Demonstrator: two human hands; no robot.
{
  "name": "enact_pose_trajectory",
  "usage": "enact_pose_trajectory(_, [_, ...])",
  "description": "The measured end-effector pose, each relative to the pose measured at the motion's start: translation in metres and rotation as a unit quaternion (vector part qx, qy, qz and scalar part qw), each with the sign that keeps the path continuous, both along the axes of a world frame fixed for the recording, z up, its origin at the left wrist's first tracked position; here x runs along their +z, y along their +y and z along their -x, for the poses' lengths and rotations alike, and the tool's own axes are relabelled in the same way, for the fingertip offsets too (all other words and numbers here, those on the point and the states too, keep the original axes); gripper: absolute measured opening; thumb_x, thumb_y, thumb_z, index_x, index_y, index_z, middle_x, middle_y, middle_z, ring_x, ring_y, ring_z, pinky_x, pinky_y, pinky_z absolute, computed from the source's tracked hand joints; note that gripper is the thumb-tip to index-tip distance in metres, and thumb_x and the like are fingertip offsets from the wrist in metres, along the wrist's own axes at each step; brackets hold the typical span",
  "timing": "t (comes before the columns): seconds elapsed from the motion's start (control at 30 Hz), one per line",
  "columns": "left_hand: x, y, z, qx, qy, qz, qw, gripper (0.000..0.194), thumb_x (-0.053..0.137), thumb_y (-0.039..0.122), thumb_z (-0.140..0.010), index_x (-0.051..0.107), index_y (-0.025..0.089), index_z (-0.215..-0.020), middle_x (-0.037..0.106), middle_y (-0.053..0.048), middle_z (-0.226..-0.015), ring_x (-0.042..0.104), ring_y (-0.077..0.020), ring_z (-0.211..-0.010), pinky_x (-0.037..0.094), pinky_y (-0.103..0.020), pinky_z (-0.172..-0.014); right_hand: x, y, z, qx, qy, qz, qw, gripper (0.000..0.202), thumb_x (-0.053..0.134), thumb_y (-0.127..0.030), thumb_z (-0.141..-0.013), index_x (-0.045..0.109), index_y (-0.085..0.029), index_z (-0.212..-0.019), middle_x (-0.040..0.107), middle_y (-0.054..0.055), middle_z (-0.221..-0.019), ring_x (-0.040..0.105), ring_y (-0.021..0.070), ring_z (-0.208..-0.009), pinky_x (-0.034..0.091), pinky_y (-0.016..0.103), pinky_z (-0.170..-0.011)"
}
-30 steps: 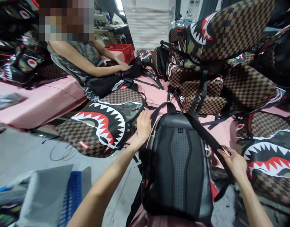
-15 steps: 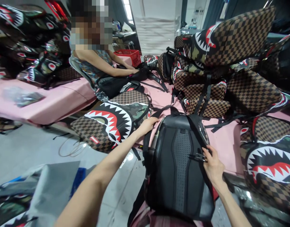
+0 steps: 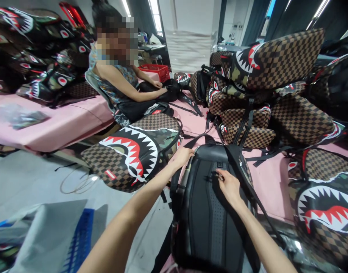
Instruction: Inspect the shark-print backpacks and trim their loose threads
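Note:
A black backpack point(image 3: 196, 220) leans in front of me, its padded back panel facing up. My left hand point(image 3: 183, 157) is closed on its upper left edge, near the shoulder strap. Over the upper middle of the panel, my right hand point(image 3: 230, 186) is closed around small dark thread snips point(image 3: 211, 177), whose tips point left. Left of the backpack lies a checkered backpack with a shark mouth point(image 3: 151, 155). How my left fingers curl behind the edge is partly hidden.
Checkered bags point(image 3: 287, 60) are piled at the back right of the pink table point(image 3: 267, 182). Another shark-mouth backpack point(image 3: 327, 201) lies at the right. Across the table sits a person point(image 3: 117, 79) handling a black item. A blue crate point(image 3: 81, 235) stands on the floor at lower left.
My right hand, with the snips, has moved from the right strap leftward and up over the back panel. My left hand stays at the upper left edge. The view has tilted up slightly.

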State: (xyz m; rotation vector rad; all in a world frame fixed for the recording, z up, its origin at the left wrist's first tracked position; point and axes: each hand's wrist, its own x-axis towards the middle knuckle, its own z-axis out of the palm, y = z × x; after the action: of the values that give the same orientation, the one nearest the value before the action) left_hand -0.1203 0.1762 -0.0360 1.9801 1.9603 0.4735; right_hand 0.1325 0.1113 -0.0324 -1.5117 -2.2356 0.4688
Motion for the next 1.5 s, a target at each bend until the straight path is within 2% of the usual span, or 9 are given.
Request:
enact_pose_trajectory(0.17, [0.004,0.005,-0.001,0.013,0.032,0.002,0.999,0.022,0.049,0.022,-0.081,0.070,0.017,-0.080,0.069,-0.011,-0.084,0.061,-0.0244,-0.088,0.041,-0.030,-0.080,0.015,0.052,0.054,-0.006,-0.084,-0.036,0.996,0.046,0.048,-0.045,-0.086,0.047,-0.019,-0.124,0.062,0.008,-0.105,0.059,0.0202,-0.091,0.043,0.028,-0.072])
enact_pose_trajectory(0.37, [0.000,0.010,0.000,0.047,0.016,0.023,0.999,0.022,0.045,0.015,-0.077,0.067,0.016,-0.084,0.068,-0.009,-0.081,0.062,-0.0216,-0.079,0.041,-0.027,-0.069,0.009,0.069,0.086,0.029,-0.148,-0.085,0.985,0.017,0.049,-0.031,-0.088,0.057,-0.018,-0.096,0.059,0.007,-0.096,0.053,0.0204,-0.090,0.038,0.029,-0.074])
enact_pose_trajectory(0.5, [-0.002,0.010,0.002,0.055,-0.006,0.035,0.998,0.022,0.045,0.013,-0.075,0.066,0.017,-0.081,0.068,-0.006,-0.078,0.061,-0.0191,-0.076,0.040,-0.024,-0.065,0.004,0.073,0.093,0.049,-0.179,-0.097,0.978,0.019,0.046,-0.029,-0.089,0.059,-0.016,-0.094,0.057,0.010,-0.094,0.051,0.0219,-0.089,0.036,0.032,-0.072])
enact_pose_trajectory(0.67, [0.003,0.006,0.000,0.056,-0.026,0.027,0.998,0.023,0.043,0.014,-0.076,0.065,0.016,-0.081,0.067,-0.007,-0.078,0.060,-0.0197,-0.076,0.038,-0.025,-0.063,0.008,0.076,0.099,0.067,-0.202,-0.111,0.971,0.022,0.040,-0.021,-0.090,0.060,-0.013,-0.091,0.057,0.012,-0.092,0.051,0.0233,-0.087,0.036,0.033,-0.070])
enact_pose_trajectory(0.9, [0.007,0.003,-0.005,0.049,-0.053,0.016,0.997,0.020,0.045,0.013,-0.074,0.065,0.015,-0.078,0.066,-0.005,-0.074,0.058,-0.0176,-0.071,0.037,-0.024,-0.061,0.015,0.075,0.104,0.081,-0.208,-0.109,0.969,0.023,0.037,-0.015,-0.089,0.060,-0.012,-0.090,0.058,0.013,-0.092,0.051,0.0236,-0.087,0.036,0.033,-0.071])
enact_pose_trajectory(1.03, [0.008,0.001,-0.004,0.048,-0.067,0.012,0.997,0.022,0.043,0.011,-0.074,0.064,0.014,-0.078,0.065,-0.005,-0.073,0.058,-0.0173,-0.069,0.037,-0.024,-0.060,0.014,0.075,0.102,0.075,-0.203,-0.113,0.970,0.022,0.039,-0.018,-0.089,0.060,-0.013,-0.089,0.059,0.012,-0.092,0.052,0.0228,-0.087,0.036,0.033,-0.071])
enact_pose_trajectory(1.23, [0.015,-0.009,0.007,-0.014,-0.103,0.026,0.994,0.014,0.051,0.015,-0.070,0.065,0.016,-0.067,0.062,0.001,-0.063,0.057,-0.0138,-0.065,0.041,-0.020,-0.063,0.008,0.080,0.071,-0.033,-0.082,-0.026,0.996,0.024,0.047,-0.034,-0.089,0.058,-0.021,-0.105,0.061,0.004,-0.099,0.057,0.0172,-0.087,0.039,0.027,-0.068])
enact_pose_trajectory(1.4, [0.017,-0.005,0.005,0.041,-0.101,-0.008,0.994,0.028,0.038,0.019,-0.083,0.066,0.013,-0.084,0.067,-0.006,-0.079,0.060,-0.0175,-0.075,0.043,-0.025,-0.072,0.007,0.077,0.045,-0.055,-0.067,-0.018,0.996,0.026,0.049,-0.038,-0.087,0.061,-0.023,-0.105,0.062,0.003,-0.100,0.059,0.0173,-0.091,0.040,0.026,-0.068])
enact_pose_trajectory(1.5, [0.016,-0.005,-0.001,0.038,-0.091,-0.018,0.995,0.036,0.032,0.029,-0.090,0.064,0.016,-0.100,0.067,-0.008,-0.096,0.061,-0.0199,-0.089,0.043,-0.027,-0.080,0.007,0.074,0.040,-0.065,-0.069,-0.025,0.995,0.027,0.048,-0.039,-0.088,0.061,-0.024,-0.107,0.062,0.003,-0.100,0.059,0.0175,-0.090,0.041,0.026,-0.066])
